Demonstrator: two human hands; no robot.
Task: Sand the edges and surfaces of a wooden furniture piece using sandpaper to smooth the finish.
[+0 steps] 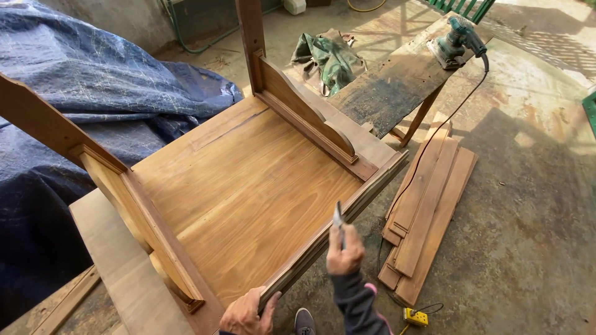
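Note:
A wooden table lies upside down in front of me, its underside facing up and its legs pointing upward. My left hand grips the near moulded edge of the tabletop at the bottom of the view. Raised just above that same edge, my right hand pinches a small thin blade-like tool that points up. A dark sleeve covers my right forearm.
A stack of wooden planks lies on the concrete floor to the right. An electric sander rests on a rough board bench, its cord running down to a yellow socket. A blue tarp covers a heap at left.

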